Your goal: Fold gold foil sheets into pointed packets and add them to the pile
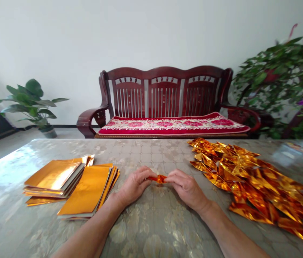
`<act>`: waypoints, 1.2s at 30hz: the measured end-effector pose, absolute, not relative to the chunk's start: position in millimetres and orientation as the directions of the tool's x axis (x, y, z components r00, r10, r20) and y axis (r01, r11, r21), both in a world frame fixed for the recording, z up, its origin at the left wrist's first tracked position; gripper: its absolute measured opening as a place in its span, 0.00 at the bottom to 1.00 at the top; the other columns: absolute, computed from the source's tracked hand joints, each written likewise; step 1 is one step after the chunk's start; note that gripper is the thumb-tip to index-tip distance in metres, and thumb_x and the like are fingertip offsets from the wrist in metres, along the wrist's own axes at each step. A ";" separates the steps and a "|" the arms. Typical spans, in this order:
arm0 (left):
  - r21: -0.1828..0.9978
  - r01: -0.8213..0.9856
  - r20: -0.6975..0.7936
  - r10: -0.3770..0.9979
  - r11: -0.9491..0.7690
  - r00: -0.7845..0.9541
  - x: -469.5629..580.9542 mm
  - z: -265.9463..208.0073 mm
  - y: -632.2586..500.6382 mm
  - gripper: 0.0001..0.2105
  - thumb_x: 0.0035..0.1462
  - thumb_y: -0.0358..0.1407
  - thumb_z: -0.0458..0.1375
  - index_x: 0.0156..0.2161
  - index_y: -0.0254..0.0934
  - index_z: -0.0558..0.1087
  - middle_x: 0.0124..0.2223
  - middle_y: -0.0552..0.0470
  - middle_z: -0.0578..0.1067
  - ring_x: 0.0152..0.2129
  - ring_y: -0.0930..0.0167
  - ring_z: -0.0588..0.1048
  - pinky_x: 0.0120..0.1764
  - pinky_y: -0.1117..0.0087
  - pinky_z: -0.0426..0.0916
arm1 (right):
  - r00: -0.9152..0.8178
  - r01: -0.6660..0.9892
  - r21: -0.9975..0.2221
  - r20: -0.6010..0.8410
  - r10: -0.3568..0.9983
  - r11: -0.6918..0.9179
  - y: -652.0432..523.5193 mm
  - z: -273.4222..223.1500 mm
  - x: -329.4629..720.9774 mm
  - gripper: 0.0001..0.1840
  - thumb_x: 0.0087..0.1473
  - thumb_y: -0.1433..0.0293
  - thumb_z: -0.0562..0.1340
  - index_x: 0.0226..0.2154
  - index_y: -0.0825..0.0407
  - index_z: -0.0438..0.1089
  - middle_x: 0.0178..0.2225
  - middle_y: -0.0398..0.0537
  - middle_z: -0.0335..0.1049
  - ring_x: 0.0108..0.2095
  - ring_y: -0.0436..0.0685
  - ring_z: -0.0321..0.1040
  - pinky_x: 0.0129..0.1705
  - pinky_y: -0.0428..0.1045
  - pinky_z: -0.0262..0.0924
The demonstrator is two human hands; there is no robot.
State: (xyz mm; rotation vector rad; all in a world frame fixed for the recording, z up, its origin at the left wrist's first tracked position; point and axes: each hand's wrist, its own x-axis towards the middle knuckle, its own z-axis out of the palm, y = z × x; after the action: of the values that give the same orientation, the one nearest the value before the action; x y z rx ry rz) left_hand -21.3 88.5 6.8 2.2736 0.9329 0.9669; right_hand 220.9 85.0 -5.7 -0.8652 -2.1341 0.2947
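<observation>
Decent folded-foil heap (244, 175) looks done at right, gold foil sheets (86, 188) sit unfolded lower left, left hand (136, 184) and right hand (188, 187) fingers pinching one foil piece (161, 178) mid-frame.

Two stacks of gold foil sheets (86, 186) block the left of the floral-patterned tabletop (151, 229); a heap of folded foil pieces (244, 175) bars the right. Bare lanes run between the forearms (100, 222) and beyond the left hand (136, 184) and right hand (186, 186), reaching the far edge between stacks and heap.

Left hand (137, 182), right hand (186, 185) pinching foil piece (161, 178) by ends; foil pile (250, 181) at right.
</observation>
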 end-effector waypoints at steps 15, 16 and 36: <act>0.652 0.427 0.460 0.774 -0.627 0.435 -13.6 -7.9 82.3 0.09 0.64 0.33 0.55 0.40 0.40 0.79 0.36 0.51 0.81 0.34 0.72 0.78 0.40 0.74 0.71 | -0.450 0.446 -0.496 0.596 0.665 0.745 80.4 -5.6 216.4 0.13 0.60 0.75 0.59 0.41 0.47 0.77 0.35 0.46 0.77 0.35 0.52 0.74 0.38 0.46 0.69; 0.661 0.436 0.447 0.787 -0.610 0.425 -13.0 -8.4 81.2 0.09 0.63 0.32 0.56 0.39 0.40 0.79 0.36 0.52 0.81 0.33 0.72 0.78 0.39 0.74 0.71 | -0.446 0.451 -0.496 0.595 0.669 0.742 79.7 -5.9 215.8 0.12 0.60 0.75 0.59 0.41 0.47 0.78 0.34 0.46 0.77 0.34 0.52 0.74 0.37 0.46 0.69; 0.830 0.431 0.292 0.934 -0.354 0.205 4.5 -3.2 72.7 0.07 0.55 0.29 0.57 0.31 0.38 0.78 0.29 0.56 0.81 0.28 0.72 0.77 0.34 0.74 0.70 | -0.243 0.460 -0.677 0.526 0.815 0.574 66.0 -7.9 193.3 0.12 0.54 0.75 0.63 0.36 0.44 0.80 0.32 0.43 0.79 0.32 0.53 0.76 0.36 0.46 0.69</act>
State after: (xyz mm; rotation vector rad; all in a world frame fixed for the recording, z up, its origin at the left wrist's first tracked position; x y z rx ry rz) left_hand 4.5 72.7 -3.2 1.8864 1.2659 1.0862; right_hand 193.3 66.0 -7.9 -1.0322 -1.8860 0.4851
